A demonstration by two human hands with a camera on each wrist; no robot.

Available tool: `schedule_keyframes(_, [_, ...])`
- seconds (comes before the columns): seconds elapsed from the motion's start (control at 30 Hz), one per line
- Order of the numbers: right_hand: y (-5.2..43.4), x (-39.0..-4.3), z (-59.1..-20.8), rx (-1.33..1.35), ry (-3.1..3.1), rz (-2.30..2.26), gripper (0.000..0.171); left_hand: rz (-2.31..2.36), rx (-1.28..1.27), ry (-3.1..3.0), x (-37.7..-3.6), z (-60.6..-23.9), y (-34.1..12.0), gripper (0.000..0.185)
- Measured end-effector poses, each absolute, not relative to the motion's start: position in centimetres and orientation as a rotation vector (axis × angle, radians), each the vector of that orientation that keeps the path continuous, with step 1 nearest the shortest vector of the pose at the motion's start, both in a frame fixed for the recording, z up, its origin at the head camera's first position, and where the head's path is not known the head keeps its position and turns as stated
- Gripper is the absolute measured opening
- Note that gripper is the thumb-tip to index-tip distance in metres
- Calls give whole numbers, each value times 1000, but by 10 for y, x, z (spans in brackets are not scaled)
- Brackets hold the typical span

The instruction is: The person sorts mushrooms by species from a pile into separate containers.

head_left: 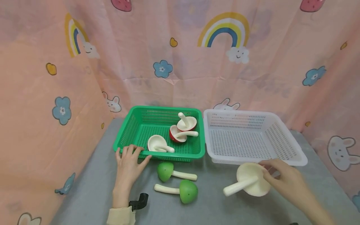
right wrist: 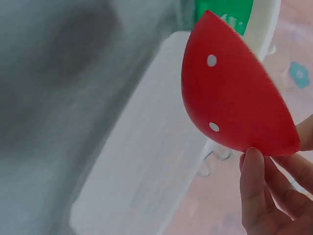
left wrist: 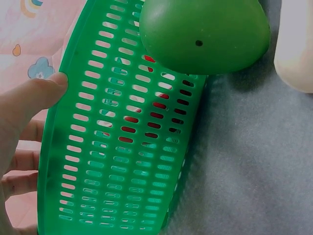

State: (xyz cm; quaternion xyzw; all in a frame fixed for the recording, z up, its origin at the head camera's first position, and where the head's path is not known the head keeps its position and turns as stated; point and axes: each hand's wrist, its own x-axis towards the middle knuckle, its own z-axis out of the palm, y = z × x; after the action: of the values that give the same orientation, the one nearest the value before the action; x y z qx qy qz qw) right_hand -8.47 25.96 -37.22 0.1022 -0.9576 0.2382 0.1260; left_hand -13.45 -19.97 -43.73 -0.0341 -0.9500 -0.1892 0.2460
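Note:
My right hand [head_left: 284,179] pinches the cap edge of a toy mushroom [head_left: 256,184] in front of the white basket. Its cream underside and stem show in the head view; the right wrist view shows the red cap [right wrist: 230,93] with white dots. My left hand [head_left: 127,167] grips the front rim of the green basket [head_left: 161,110], near its left corner. Three similar mushrooms lie in that basket: one at the front [head_left: 156,142], one in the middle [head_left: 176,135], one at the back right [head_left: 187,123].
Two green-capped toy mushrooms lie on the grey tabletop before the green basket, one nearer it [head_left: 166,171], the other closer to me [head_left: 188,191]. A white basket [head_left: 254,114] stands to the green one's right. A patterned pink curtain [head_left: 185,87] hangs behind.

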Motion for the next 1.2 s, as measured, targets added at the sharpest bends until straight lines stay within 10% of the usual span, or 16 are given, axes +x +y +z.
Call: schedule_keyframes(1.2, [85, -199, -348, 122, -2841, 1038, 33, -514, -94, -2602, -136, -437, -201, 35])
